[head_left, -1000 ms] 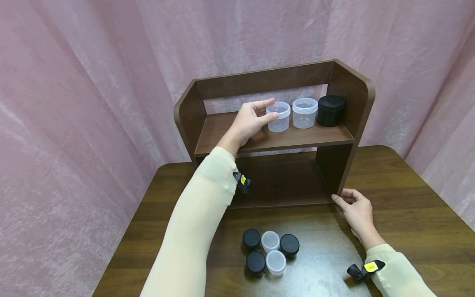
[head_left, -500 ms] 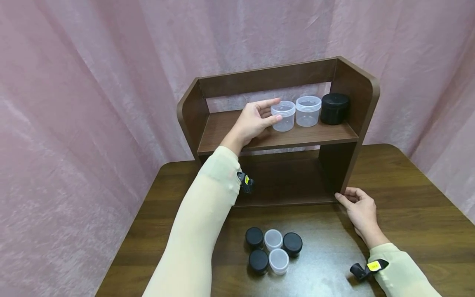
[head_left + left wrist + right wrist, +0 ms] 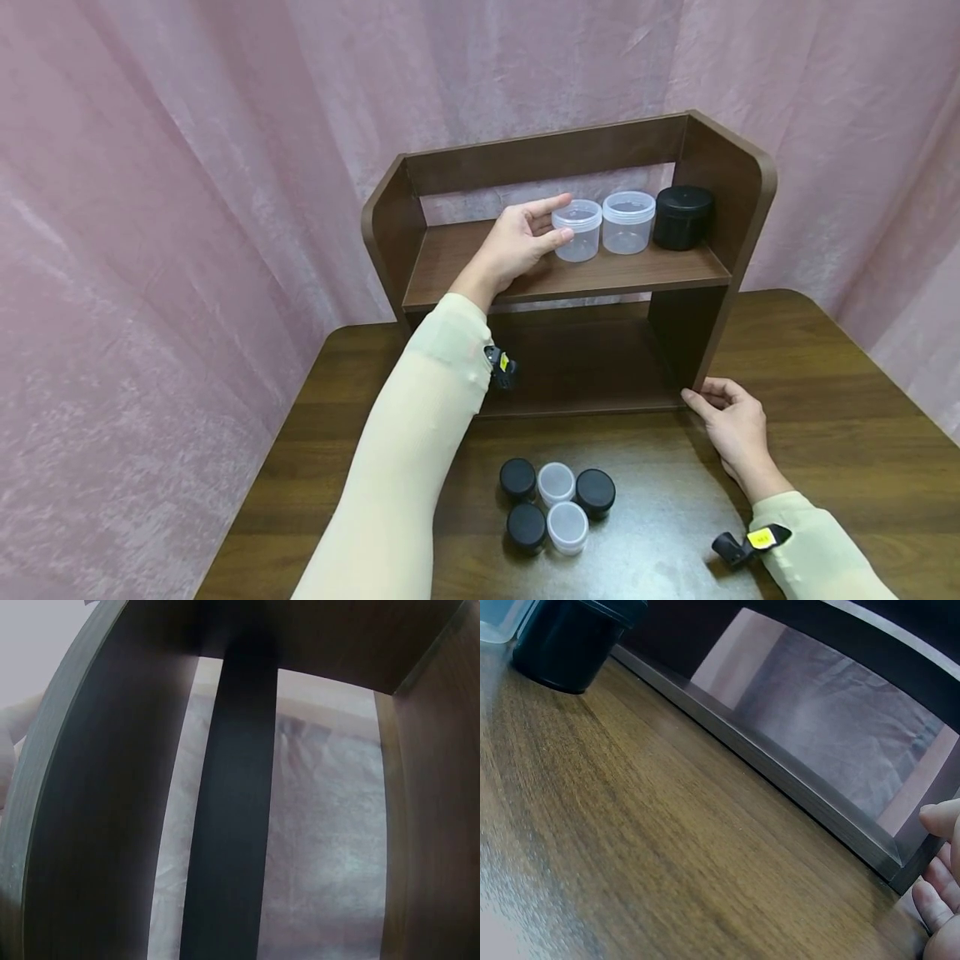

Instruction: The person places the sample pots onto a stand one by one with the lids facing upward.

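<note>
Left hand (image 3: 517, 240): fingers clamped on clear jar (image 3: 583, 245), which stood upright on upper shelf (image 3: 461, 254), just beside second jar (image 3: 627, 225). Right hand (image 3: 737, 427): fingers pinched lower corner of rack (image 3: 722, 171).

Studio-like indoor setting, pink curtain (image 3: 187, 167) as backdrop, wood-grain table (image 3: 817, 400), brown shelf unit (image 3: 600, 358)

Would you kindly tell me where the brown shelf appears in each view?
Head: brown shelf, just right of centre.
Left wrist: brown shelf, filling most of the picture.
Right wrist: brown shelf, across the top and right, its edge slanting down towards the right hand.
Shared landmark: the pink curtain, behind the brown shelf and visible through its openings in every view.
</note>
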`<action>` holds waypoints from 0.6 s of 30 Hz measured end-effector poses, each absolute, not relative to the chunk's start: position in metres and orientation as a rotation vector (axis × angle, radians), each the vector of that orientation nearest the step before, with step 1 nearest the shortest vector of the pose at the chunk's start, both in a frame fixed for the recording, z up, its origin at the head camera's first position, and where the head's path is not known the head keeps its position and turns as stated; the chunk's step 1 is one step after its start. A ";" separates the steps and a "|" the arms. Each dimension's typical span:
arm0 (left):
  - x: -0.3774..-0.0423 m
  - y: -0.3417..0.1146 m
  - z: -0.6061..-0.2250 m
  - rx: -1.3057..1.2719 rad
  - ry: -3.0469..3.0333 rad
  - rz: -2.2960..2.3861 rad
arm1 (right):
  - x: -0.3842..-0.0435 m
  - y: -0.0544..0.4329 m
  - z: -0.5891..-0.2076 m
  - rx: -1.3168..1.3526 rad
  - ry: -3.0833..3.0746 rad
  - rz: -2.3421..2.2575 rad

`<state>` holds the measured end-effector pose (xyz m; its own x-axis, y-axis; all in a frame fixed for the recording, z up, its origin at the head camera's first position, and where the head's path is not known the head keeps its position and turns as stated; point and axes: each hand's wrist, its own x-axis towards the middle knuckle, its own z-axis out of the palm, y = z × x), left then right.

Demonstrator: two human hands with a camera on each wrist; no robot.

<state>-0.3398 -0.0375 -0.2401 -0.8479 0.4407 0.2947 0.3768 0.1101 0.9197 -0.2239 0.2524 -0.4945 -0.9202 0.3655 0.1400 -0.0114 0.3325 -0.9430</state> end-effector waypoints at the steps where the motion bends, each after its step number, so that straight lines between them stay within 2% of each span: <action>1: -0.340 -0.037 -0.240 0.844 2.299 1.877 | -0.224 0.252 -0.495 -0.318 -2.276 1.615; 18: -0.337 -0.036 -0.240 0.827 2.285 1.890 | -0.222 0.252 -0.496 -0.312 -2.259 1.631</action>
<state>-0.3374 -0.0356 -0.2400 -0.8540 0.4369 0.2825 0.3595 0.1028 0.9275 -0.2219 0.2524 -0.4959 -0.9194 0.3671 0.1410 -0.0184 0.3179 -0.9479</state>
